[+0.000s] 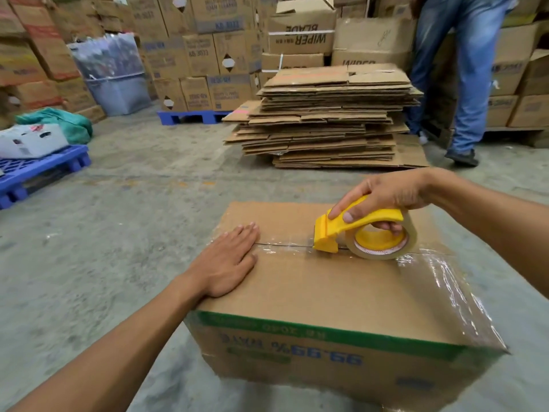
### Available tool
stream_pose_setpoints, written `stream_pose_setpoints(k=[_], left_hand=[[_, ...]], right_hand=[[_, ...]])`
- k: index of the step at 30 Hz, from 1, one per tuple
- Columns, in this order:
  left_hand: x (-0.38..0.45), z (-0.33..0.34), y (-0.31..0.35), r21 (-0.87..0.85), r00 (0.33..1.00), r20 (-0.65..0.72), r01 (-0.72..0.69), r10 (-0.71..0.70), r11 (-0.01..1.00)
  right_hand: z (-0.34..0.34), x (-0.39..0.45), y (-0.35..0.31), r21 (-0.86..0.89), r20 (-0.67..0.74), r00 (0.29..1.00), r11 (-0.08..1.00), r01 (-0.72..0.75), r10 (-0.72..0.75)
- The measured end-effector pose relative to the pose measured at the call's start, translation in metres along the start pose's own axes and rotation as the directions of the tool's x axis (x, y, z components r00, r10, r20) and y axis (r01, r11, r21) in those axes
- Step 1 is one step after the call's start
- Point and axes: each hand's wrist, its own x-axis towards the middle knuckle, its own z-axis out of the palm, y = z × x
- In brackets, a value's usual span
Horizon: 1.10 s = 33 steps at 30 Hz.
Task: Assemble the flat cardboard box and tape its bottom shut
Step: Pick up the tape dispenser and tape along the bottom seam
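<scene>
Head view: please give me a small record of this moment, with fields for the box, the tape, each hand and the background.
box: cardboard box on the floor, flaps closed on top
tape: clear strip along the seam and down the right side
tool: yellow tape dispenser on the seam
left hand: flat on the box top
right hand: grips the dispenser
background: stack of flat cartons; a person standing

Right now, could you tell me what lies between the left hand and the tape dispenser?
In the head view: only the box's taped centre seam, between left hand and dispenser.
</scene>
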Motion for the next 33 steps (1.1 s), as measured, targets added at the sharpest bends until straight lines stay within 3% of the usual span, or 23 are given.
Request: stream_pose_setpoints(k=[6, 8, 11, 15, 25, 33], left_hand=[[0.004, -0.002, 0.011, 0.061, 0.999, 0.034, 0.041, -0.043, 0.997], [0.012, -0.004, 0.032, 0.083, 1.0, 0.002, -0.005, 0.005, 0.997], [0.031, -0.002, 0.074, 0.003, 0.994, -0.002, -0.108, 0.108, 0.994], [0.046, 0.015, 0.088, -0.062, 0.994, 0.002, -0.11, 0.11, 0.992], [0.047, 0.023, 0.082, -0.063, 0.991, -0.037, -0.131, 0.129, 0.989], [0.048, 0.017, 0.086, -0.011, 0.991, -0.002, -0.131, 0.131, 0.991]], right_hand=[[0.006, 0.01, -0.002, -0.055, 0.007, 1.0, 0.998, -0.022, 0.022], [0.006, 0.018, -0.005, -0.065, 0.034, 0.997, 0.996, -0.06, 0.062], [0.004, 0.023, -0.01, -0.06, 0.072, 0.989, 0.99, -0.125, 0.129], [0.0, 0.023, -0.009, -0.081, 0.106, 0.987, 0.99, -0.116, 0.124], [-0.017, -0.015, 0.024, 0.096, 0.112, 0.993, 0.994, -0.051, 0.04], [-0.05, -0.086, 0.068, 0.152, 0.004, 0.978, 0.966, -0.207, 0.209]])
